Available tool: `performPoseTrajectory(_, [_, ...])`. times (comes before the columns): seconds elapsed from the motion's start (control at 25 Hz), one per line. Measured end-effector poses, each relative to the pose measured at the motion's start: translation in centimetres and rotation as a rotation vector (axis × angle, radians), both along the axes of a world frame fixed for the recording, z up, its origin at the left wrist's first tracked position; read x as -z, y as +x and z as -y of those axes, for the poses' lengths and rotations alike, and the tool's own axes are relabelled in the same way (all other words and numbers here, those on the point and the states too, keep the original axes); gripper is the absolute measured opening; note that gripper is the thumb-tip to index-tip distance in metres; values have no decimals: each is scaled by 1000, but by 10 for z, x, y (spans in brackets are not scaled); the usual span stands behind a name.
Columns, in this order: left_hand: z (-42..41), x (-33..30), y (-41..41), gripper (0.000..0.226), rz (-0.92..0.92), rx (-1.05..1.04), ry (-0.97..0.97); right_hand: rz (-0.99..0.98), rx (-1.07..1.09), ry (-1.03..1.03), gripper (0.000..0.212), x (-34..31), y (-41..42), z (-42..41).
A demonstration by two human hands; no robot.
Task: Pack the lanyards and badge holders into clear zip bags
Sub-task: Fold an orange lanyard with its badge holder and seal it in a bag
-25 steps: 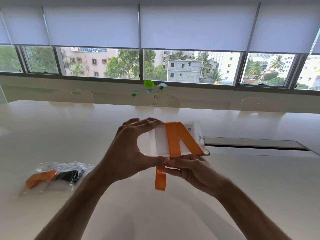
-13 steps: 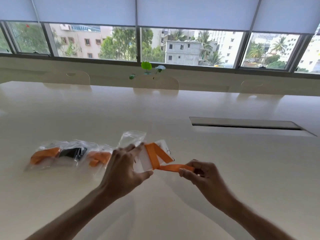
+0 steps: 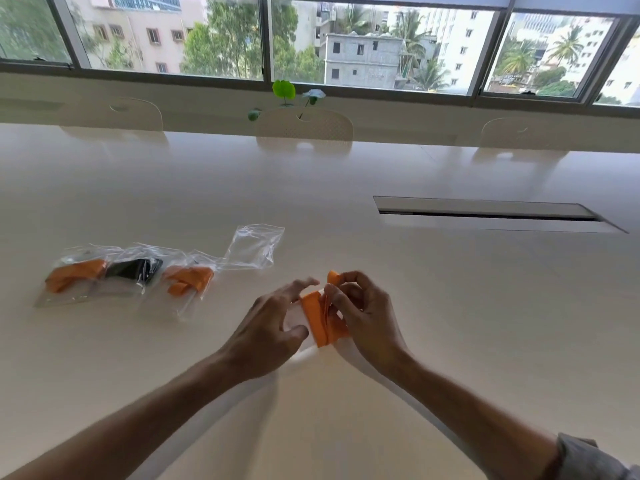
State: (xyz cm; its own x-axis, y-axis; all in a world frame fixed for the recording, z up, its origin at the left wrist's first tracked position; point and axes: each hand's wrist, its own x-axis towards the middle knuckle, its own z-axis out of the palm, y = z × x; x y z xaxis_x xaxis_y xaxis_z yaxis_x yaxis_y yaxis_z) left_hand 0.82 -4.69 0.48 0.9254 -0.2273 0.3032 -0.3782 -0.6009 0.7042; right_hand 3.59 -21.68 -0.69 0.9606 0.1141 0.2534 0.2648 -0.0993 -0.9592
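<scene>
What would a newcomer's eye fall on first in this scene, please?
Probably the bright orange fabric lanyard, folded and held between the left hand and right hand over the white table. Next, the row of filled clear plastic zip bags to the left.

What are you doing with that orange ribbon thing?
A person is bundling an orange lanyard with both hands, the left hand steadying it and the right hand pinching the strap. Three filled bags already lie on the table, and one empty bag waits beside them.
</scene>
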Motion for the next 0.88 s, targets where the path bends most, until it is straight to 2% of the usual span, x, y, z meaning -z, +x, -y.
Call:
performPoseTrajectory(0.12, [-4, -7, 8, 56, -4, 79, 82, 6, -6, 52, 6, 2, 0, 0])
performPoseTrajectory(0.28, [-14, -8, 12, 51, 120, 152, 411, -1, 49, 61, 4, 5, 2, 3])
performPoseTrajectory(0.4, [-19, -6, 12, 38, 68, 152, 497, -61, 31, 52, 10, 10, 3, 3])
performPoseTrajectory(0.56, [-14, -3, 12, 21, 76, 166, 538, -7, -7, -107, 21, 12, 1, 1])
performPoseTrajectory(0.68, [-15, -1, 13, 23, 146, 162, 603, 97, -26, -245, 22, 11, -3, -1])
performPoseTrajectory(0.88, [-15, 0, 12, 26, 189, 150, 650, 126, -108, -417, 30, 9, -10, -2])
